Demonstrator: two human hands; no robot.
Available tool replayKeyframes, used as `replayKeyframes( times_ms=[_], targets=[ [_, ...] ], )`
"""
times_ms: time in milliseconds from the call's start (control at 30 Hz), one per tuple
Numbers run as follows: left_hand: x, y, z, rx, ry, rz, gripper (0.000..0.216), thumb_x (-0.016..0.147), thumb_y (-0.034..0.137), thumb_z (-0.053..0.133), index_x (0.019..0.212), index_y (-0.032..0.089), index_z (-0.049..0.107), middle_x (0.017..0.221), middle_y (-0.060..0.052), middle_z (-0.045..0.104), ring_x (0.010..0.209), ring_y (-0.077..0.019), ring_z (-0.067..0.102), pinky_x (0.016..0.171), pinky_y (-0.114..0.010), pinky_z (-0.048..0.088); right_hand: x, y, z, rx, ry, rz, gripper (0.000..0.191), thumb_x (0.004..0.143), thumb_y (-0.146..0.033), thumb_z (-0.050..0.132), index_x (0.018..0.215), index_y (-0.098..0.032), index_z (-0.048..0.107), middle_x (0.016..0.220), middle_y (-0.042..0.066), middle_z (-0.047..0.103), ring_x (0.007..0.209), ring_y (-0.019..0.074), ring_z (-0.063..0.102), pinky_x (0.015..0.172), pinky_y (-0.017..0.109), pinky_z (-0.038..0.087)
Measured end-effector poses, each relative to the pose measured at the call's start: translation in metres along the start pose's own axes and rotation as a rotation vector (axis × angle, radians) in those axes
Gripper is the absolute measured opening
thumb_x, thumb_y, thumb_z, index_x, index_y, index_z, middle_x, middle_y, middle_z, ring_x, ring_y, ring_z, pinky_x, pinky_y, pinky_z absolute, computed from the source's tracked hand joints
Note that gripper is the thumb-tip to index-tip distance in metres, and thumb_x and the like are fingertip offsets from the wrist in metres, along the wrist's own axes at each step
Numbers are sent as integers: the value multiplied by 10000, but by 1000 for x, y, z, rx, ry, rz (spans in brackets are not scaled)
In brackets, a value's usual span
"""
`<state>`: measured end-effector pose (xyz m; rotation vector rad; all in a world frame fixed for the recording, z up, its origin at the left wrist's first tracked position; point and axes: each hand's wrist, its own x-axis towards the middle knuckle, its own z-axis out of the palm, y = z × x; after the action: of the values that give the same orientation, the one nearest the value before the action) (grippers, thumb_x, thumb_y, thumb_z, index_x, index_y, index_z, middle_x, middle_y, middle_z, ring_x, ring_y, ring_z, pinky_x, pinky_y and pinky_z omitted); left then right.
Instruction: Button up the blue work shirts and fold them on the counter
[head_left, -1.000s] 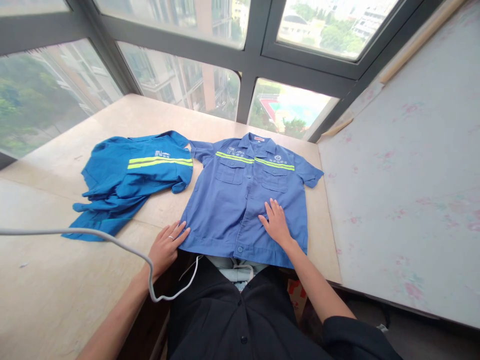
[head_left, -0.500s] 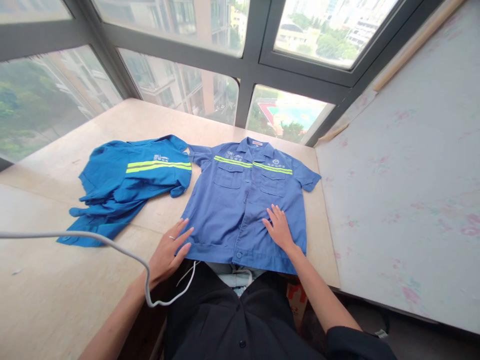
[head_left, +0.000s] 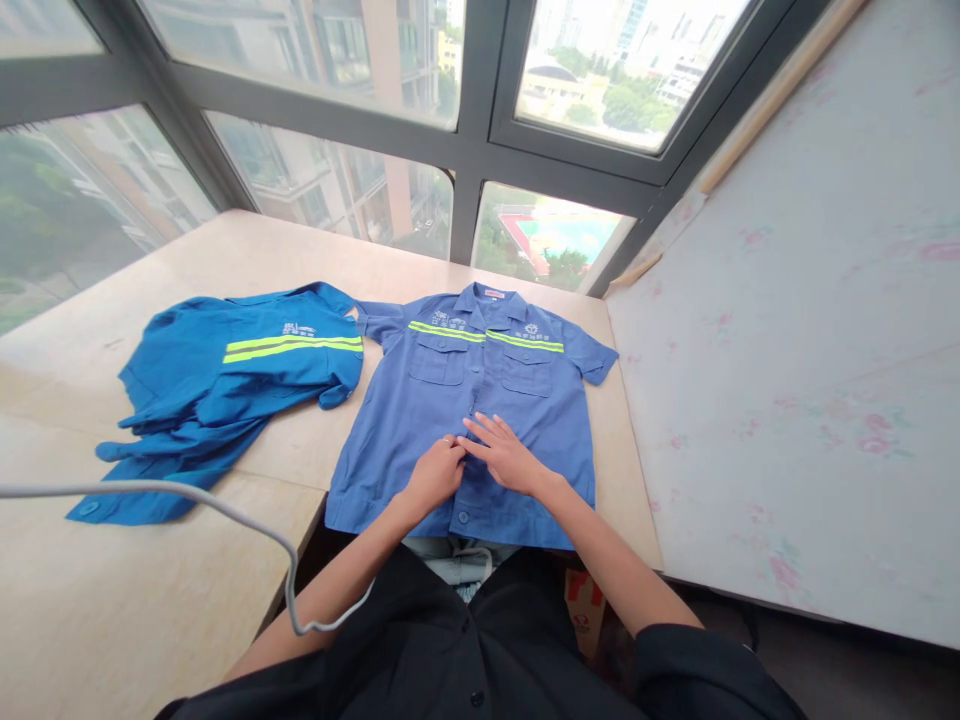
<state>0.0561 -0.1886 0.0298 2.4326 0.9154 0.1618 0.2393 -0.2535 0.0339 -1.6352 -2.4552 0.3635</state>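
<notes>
A blue short-sleeved work shirt with yellow reflective stripes lies flat, front up, on the pale wooden table. Both hands meet at the middle of its button placket. My left hand is curled with fingers pinched on the fabric of the placket. My right hand lies beside it with fingers stretched out flat on the shirt, fingertips touching the left hand.
A second, brighter blue garment with a reflective stripe lies crumpled to the left. A grey cable runs across the table's near left. Windows line the far edge. A flowered white board slopes at the right.
My left hand moved from the shirt's lower left hem to the middle placket and closed. My right hand slid left to meet it. The view shifted slightly.
</notes>
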Motion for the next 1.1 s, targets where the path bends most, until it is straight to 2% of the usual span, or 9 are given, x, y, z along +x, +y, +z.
replayKeyframes(
  times_ms=[133,267,367,467,567,667,800,967,1100],
  targets=[
    [-2,-5,3,-44,26,-50,256,867,84,460,1014,160,655,951,-92,671,891,-219,627,825,-319,486,-2,0,4,1,-58,-25,820,753,51,416,1528,-179,279,1536,91,399,1479,245,199,1197,556,134],
    [-4,-9,5,-48,38,-34,252,894,120,457,1001,178,679,909,-76,666,846,-204,623,791,-302,478,0,-1,3,-12,-10,-27,714,824,3,438,1497,-214,351,1319,92,607,1361,254,392,1182,580,124],
    [-4,-12,9,-46,34,12,258,893,141,491,1031,178,705,979,-97,671,894,-209,629,818,-306,484,6,0,3,-30,13,-60,686,840,-6,445,1484,-231,373,1266,92,631,1306,252,433,1168,564,164],
    [-4,-14,12,-26,16,29,245,843,151,578,1039,158,724,1074,-135,672,981,-250,625,861,-338,489,11,-1,4,-18,11,-111,726,827,20,427,1506,-210,314,1268,96,631,1302,232,426,1165,546,162],
    [-3,-12,13,-6,2,14,236,834,140,581,1007,159,742,1060,-146,677,975,-269,625,845,-351,491,15,-2,3,-37,7,-113,689,831,10,430,1487,-181,337,1146,100,669,1214,236,483,1150,569,141],
    [-3,-8,12,-35,28,-9,246,855,131,545,997,186,739,1014,-118,683,919,-249,630,804,-335,486,16,-2,0,-95,38,-105,564,847,-20,459,1390,-173,470,999,89,676,1081,242,531,1124,565,166],
    [-1,-6,10,-97,46,-63,222,875,134,514,913,183,727,895,-88,693,852,-228,638,751,-309,465,13,3,-6,-119,152,-179,342,899,-59,470,1174,-197,617,845,42,665,981,214,539,1098,508,194],
    [5,-6,3,-301,39,-147,159,850,184,570,864,193,728,872,-55,740,827,-213,666,776,-299,458,9,5,-10,-73,317,-276,242,983,-136,447,913,-219,664,780,11,665,923,168,552,1054,437,261],
    [11,-5,-3,-469,43,-206,153,816,212,583,826,195,734,828,-35,749,786,-196,675,741,-282,470,9,5,-12,-28,385,-317,224,976,-161,493,839,-214,662,793,12,679,901,165,557,961,392,359]
  ],
)
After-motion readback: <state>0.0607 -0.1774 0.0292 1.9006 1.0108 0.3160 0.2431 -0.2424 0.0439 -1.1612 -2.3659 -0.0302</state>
